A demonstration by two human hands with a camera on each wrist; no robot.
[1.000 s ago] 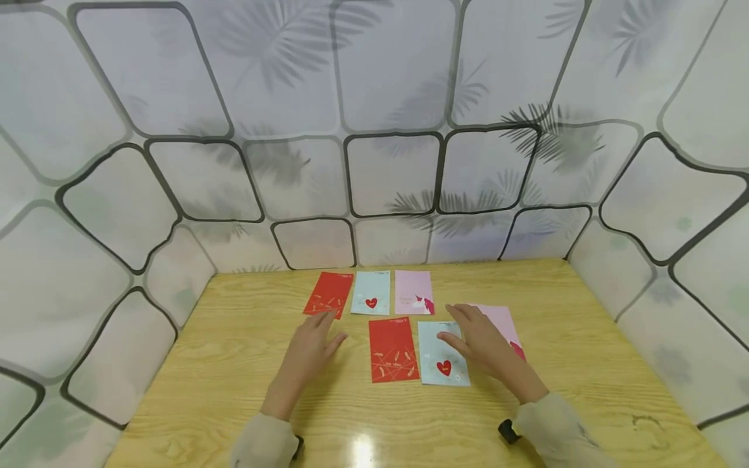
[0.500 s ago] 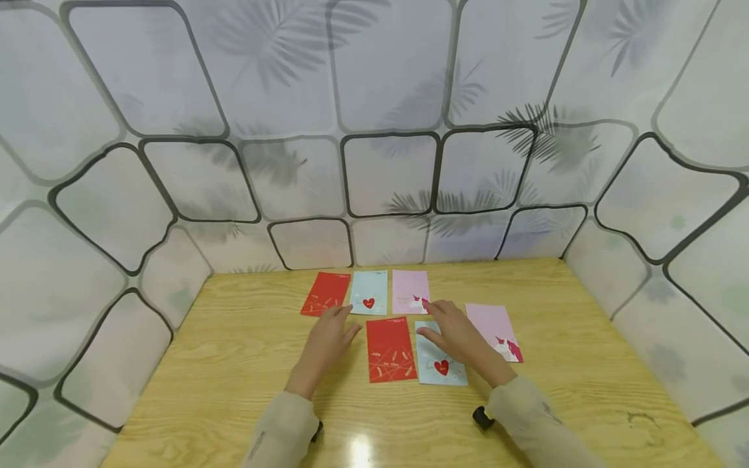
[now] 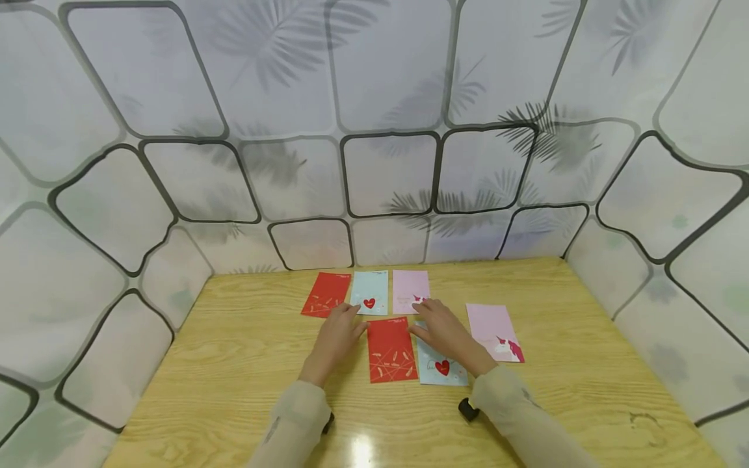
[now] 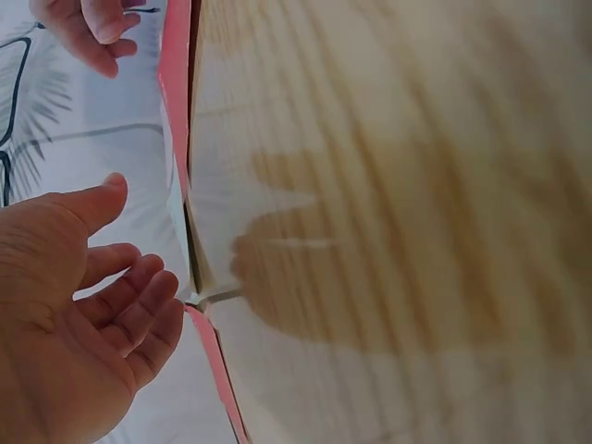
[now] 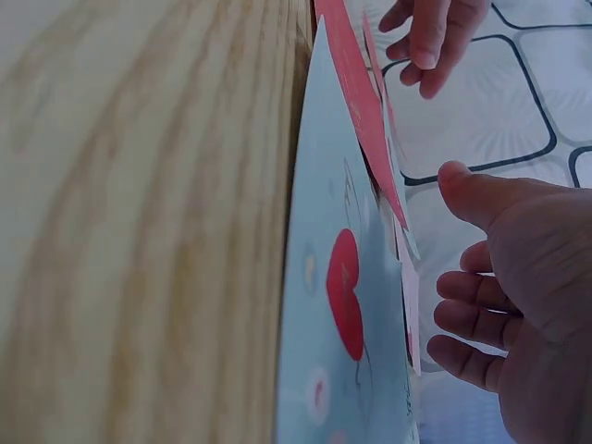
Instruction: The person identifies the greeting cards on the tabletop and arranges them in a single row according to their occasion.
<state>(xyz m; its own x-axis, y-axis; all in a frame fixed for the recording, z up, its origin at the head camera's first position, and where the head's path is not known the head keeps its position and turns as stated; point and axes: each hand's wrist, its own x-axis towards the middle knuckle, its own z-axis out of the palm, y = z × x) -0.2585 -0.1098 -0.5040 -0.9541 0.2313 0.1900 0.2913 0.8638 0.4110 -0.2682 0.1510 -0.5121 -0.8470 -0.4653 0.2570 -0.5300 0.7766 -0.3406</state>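
Observation:
My left hand hovers at the upper left corner of the front red card, thumb tip beside its edge and fingers relaxed. My right hand hangs over the front light blue card, which bears a red heart, its thumb reaching toward the red card. Both wrist views show the left hand and right hand raised above the table with loosely bent fingers, holding nothing. Behind lie a second red card, a light blue card and a pink card. The right hand covers part of the front blue card.
Apart at the right lies another pink card with a unicorn in its corner. The wooden table meets patterned fabric walls at the back and sides.
Both hands have moved inward: the left rightward, the right leftward off the right-hand pink card, which now shows whole. The cards have stayed in place.

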